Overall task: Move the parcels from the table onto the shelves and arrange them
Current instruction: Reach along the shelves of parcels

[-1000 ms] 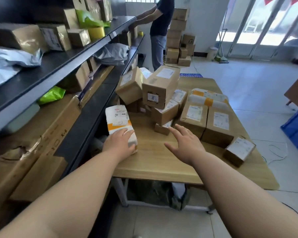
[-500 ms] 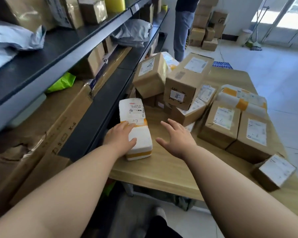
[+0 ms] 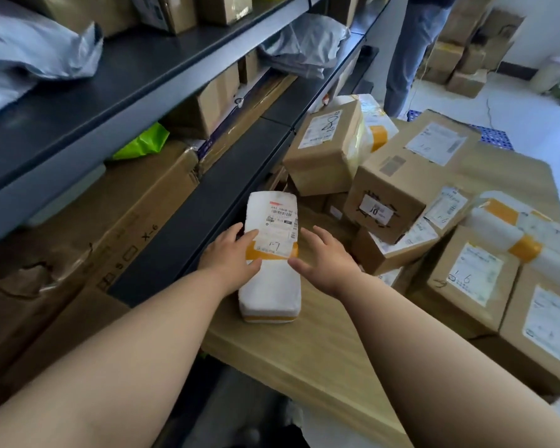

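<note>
A: What is nearest to us?

B: Our 2 bare forearms, reaching out over the wooden table (image 3: 304,360). Our left hand (image 3: 230,258) lies on the white parcel (image 3: 270,286). Its fingers are nearly straight over the parcel's left edge and top, and the thumb lies across the orange tape. It rests there, with no clamp on it.

A: And the other hand?

B: Our right hand (image 3: 325,263) is spread wide with straight fingers and holds nothing. It is just beside the parcel's right edge. The thumb tip reaches that edge, but we cannot tell if it touches.

A: Where is the parcel itself?

B: It lies flat on the table's left side, just beside the dark shelf (image 3: 214,205), with its long side pointing away from us. We see 2 orange tape bands and a printed label on the far half.

A: And beyond it?

B: There is a heap of brown boxes. 1 is the box marked 10 (image 3: 398,189), tilted on top of others. Behind it to the left is the box marked 8 (image 3: 324,156). On the shelf we see a flat carton (image 3: 136,221) marked X-6, then a green bag (image 3: 143,143), and grey bags (image 3: 304,46) higher up.

A: What is farthest from us?

B: A person (image 3: 408,53) stands there in jeans, beside stacked cartons (image 3: 466,59) at the wall.
</note>
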